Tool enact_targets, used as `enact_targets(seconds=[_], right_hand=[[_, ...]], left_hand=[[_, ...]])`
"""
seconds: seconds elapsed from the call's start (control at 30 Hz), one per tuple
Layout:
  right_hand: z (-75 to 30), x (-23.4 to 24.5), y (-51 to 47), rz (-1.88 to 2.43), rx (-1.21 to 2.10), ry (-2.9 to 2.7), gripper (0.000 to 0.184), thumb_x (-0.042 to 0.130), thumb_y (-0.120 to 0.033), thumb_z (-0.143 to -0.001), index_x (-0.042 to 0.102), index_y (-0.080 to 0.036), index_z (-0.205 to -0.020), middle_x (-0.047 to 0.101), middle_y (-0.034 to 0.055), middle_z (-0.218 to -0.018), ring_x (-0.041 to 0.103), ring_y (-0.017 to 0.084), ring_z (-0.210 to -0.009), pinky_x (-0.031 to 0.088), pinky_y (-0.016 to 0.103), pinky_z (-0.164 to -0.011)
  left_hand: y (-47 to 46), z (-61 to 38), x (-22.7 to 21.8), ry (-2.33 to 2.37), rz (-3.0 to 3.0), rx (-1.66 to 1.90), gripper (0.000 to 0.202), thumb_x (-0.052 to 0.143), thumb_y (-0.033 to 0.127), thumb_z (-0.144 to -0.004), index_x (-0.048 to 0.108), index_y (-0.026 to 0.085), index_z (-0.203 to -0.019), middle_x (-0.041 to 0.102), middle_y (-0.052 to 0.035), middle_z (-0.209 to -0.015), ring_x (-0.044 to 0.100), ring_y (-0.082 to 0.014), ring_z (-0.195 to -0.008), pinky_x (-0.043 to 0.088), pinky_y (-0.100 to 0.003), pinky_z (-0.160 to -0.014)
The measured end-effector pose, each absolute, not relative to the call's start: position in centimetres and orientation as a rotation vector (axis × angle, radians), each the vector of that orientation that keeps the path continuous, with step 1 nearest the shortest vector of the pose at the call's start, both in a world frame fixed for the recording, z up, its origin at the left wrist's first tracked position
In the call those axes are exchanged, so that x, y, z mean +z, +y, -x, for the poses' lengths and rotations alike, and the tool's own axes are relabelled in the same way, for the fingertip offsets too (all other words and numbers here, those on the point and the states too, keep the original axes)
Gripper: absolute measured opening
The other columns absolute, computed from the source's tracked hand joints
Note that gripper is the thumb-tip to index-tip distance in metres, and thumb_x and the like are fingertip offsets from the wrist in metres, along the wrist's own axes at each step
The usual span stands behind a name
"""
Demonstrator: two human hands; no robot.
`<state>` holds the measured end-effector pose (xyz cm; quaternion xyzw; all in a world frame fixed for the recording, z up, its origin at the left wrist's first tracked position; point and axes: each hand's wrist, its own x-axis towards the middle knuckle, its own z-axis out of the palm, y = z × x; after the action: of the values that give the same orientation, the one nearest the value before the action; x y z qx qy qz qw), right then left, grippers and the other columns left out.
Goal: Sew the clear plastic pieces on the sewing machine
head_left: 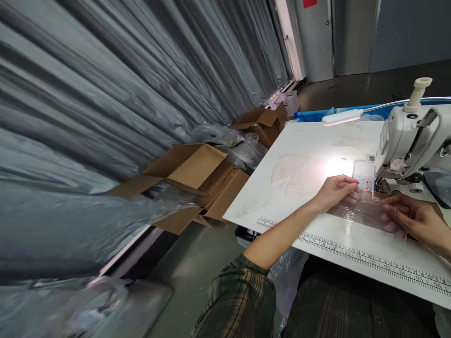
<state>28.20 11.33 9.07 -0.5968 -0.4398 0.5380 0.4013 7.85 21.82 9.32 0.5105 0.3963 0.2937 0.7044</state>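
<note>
A clear plastic sheet with a few small red marks lies on the white table in front of the sewing machine. My left hand pinches the sheet's left side near the needle area, thumb and fingertips together. On the other side, my right hand grips the sheet's right part between thumb and fingers, some of which show through the film. The machine's presser foot is just beyond the sheet's far edge; whether it touches the film I cannot tell.
A ruler scale runs along the front edge of the table. A white lamp on a bent arm shines from behind. Open cardboard boxes and plastic bags stand left, beside a grey curtain.
</note>
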Motion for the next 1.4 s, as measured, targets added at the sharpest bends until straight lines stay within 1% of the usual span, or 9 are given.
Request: enact_targets(seconds=[0.23,0.47,0.63,0.77,0.93,1.03,1.13,1.23,1.4], right_hand=[[-29.2,8.0,12.6,1.558,1.261,-0.921,0.069,0.085,-0.077,-0.047,0.065,-0.02,-0.08,0.067,0.0028,-0.067,0.062,0.015,-0.055,0.051,0.025,-0.047],[-28.7,9.8,12.5,1.572,1.248,-0.902,0.068,0.079,-0.086,-0.046,0.064,-0.025,-0.073,0.068,0.0044,-0.072,0.063,0.018,-0.06,0.055,0.031,-0.05],[-28.7,10.1,12.6,1.541,1.225,-0.889,0.069,0.08,-0.085,-0.046,0.063,-0.023,-0.072,0.067,0.0048,-0.07,0.061,0.018,-0.059,0.057,0.033,-0.055],[-28.5,9.9,12.6,1.567,1.153,-0.881,0.072,0.079,-0.086,-0.046,0.063,-0.021,-0.072,0.066,0.0049,-0.069,0.06,0.016,-0.059,0.053,0.031,-0.053],[-28.4,9.3,12.5,1.618,1.085,-0.852,0.073,0.079,-0.088,-0.039,0.062,-0.025,-0.071,0.065,0.0044,-0.068,0.061,0.02,-0.058,0.058,0.038,-0.056],[-28.4,9.0,12.6,1.602,1.102,-0.924,0.068,0.084,-0.081,-0.041,0.063,-0.025,-0.073,0.066,0.0042,-0.068,0.061,0.019,-0.058,0.059,0.038,-0.057],[-28.5,9.4,12.5,1.561,1.207,-1.027,0.067,0.084,-0.079,-0.046,0.062,-0.023,-0.076,0.066,0.0028,-0.066,0.06,0.016,-0.055,0.057,0.033,-0.053],[-28.8,10.9,11.4,1.515,1.529,-1.222,0.069,0.084,-0.077,-0.051,0.064,-0.02,-0.084,0.065,0.0026,-0.068,0.059,0.013,-0.058,0.053,0.026,-0.051],[-30.5,13.9,6.8,1.363,2.135,-1.469,0.057,0.077,-0.068,-0.074,0.065,-0.018,-0.098,0.062,0.0026,-0.076,0.06,0.012,-0.065,0.047,0.019,-0.049]], left_hand=[[21.5,-7.9,10.0,0.829,-0.94,0.787,0.026,0.081,0.03,-0.085,0.063,0.012,-0.083,0.078,-0.0105,-0.095,0.074,-0.0157,-0.079,0.059,-0.039,-0.091],[20.9,-8.3,11.1,0.757,-0.789,0.775,0.032,0.073,0.037,-0.093,0.069,0.008,-0.081,0.073,-0.0178,-0.118,0.075,-0.0213,-0.099,0.058,-0.038,-0.1],[20.6,-8.7,11.2,0.765,-0.709,0.807,0.033,0.07,0.035,-0.095,0.067,0.008,-0.076,0.073,-0.0178,-0.119,0.075,-0.0199,-0.093,0.061,-0.036,-0.095],[20.6,-8.8,11.0,0.778,-0.749,0.809,0.034,0.068,0.036,-0.097,0.069,0.006,-0.081,0.072,-0.0197,-0.119,0.075,-0.0221,-0.097,0.06,-0.04,-0.098],[20.9,-8.5,10.6,0.794,-0.825,0.798,0.034,0.071,0.037,-0.094,0.067,0.007,-0.081,0.074,-0.0202,-0.112,0.075,-0.024,-0.099,0.058,-0.044,-0.101],[21.1,-8.4,10.3,0.802,-0.909,0.79,0.032,0.072,0.039,-0.093,0.063,0.009,-0.085,0.076,-0.0186,-0.105,0.076,-0.0222,-0.092,0.061,-0.041,-0.093],[21.1,-8.5,10.3,0.818,-1.07,0.733,0.033,0.074,0.04,-0.091,0.054,0.014,-0.084,0.078,-0.0128,-0.091,0.076,-0.0182,-0.076,0.063,-0.034,-0.074],[20.2,-7.8,11.1,0.805,-1.234,0.578,0.041,0.079,0.044,-0.084,0.048,0.017,-0.084,0.078,-0.0079,-0.084,0.074,-0.0147,-0.065,0.059,-0.026,-0.061],[17.5,-4.6,13.7,0.621,-1.341,0.208,0.046,0.078,0.055,-0.08,0.051,0.017,-0.09,0.078,-0.0086,-0.091,0.075,-0.0166,-0.072,0.058,-0.025,-0.059]])
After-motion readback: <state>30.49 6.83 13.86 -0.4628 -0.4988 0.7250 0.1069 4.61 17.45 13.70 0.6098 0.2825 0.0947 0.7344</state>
